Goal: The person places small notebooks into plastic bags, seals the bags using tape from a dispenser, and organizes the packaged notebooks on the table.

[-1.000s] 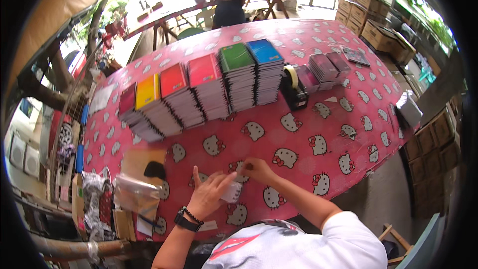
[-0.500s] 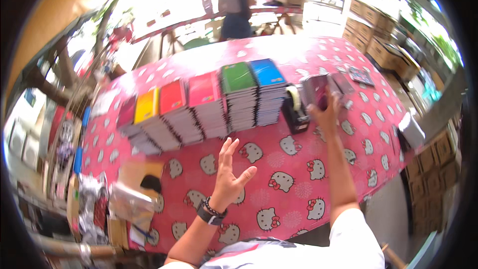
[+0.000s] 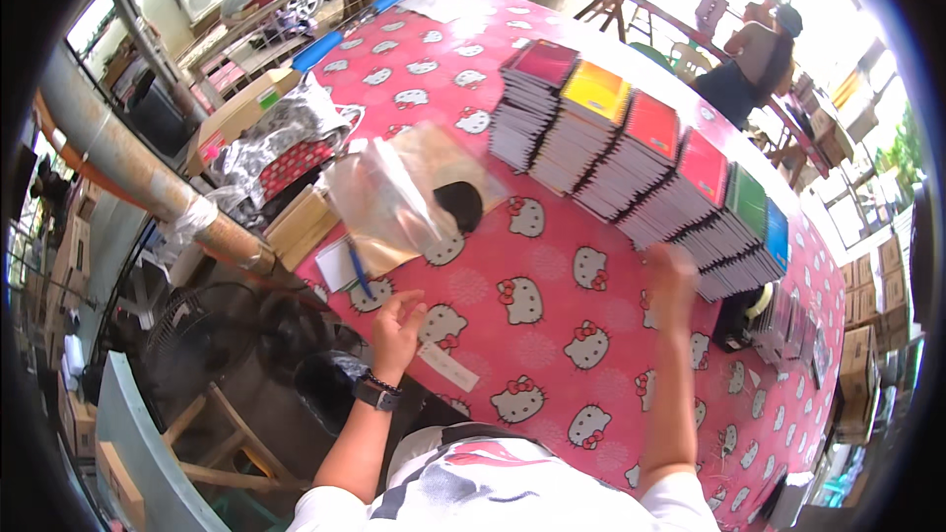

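Observation:
My left hand (image 3: 396,337) is by the table's near edge, loosely curved with fingers apart and nothing seen in it. Just right of it a white paper strip (image 3: 449,366) lies on the pink patterned tablecloth (image 3: 537,355). Smeared by motion, my right hand (image 3: 672,281) is in front of the notebook stacks; its fingers cannot be made out. Those spiral-bound stacks stand in a row: maroon (image 3: 545,61), yellow (image 3: 595,91), red (image 3: 652,124), pink (image 3: 703,169), green (image 3: 746,199) and blue (image 3: 777,234). A black tape dispenser (image 3: 733,323) stands beyond the row's right end.
Clear plastic bags (image 3: 384,202), a blue pen (image 3: 359,271) and a dark oval piece (image 3: 459,207) lie at the left. A rusty pole (image 3: 148,172) and a fan (image 3: 202,335) stand beside the table. A person (image 3: 754,64) is at another table behind.
The view has turned left. My right hand has left the dark items beside the tape dispenser and moved leftward. My left hand has shifted toward the table's near edge, its fingers less stretched.

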Available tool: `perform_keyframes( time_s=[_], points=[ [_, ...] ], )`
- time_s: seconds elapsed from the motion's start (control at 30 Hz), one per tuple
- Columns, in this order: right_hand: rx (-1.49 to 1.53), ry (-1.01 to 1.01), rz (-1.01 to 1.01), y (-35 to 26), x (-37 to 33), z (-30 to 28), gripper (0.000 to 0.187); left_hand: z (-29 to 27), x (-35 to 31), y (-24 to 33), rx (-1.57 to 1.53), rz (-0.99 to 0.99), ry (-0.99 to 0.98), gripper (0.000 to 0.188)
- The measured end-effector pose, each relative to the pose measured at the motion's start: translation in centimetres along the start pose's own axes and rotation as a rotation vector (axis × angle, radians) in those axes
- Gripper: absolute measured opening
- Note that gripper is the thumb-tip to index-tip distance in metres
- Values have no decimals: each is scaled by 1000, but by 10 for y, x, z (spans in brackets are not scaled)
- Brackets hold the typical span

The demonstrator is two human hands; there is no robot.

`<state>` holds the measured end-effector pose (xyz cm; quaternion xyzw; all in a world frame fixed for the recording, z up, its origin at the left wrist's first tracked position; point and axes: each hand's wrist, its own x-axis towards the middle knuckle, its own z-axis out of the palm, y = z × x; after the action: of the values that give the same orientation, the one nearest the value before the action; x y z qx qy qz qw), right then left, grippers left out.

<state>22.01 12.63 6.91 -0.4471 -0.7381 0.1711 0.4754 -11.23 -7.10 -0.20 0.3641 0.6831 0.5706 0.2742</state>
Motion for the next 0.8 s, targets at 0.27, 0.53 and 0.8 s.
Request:
perform_keyframes(
  time_s=[0.27,0.53,0.8],
  points=[
    [67,-530,-329,-118,-32,306,28,-36,-5,12,-17,4,117,17],
    [324,-853,182,-81,0,332,16,-79,59,-6,-97,34,128,27],
    [1389,-64,671,-98,71,253,14,-24,159,-51,1080,340,-330,67]
  ],
)
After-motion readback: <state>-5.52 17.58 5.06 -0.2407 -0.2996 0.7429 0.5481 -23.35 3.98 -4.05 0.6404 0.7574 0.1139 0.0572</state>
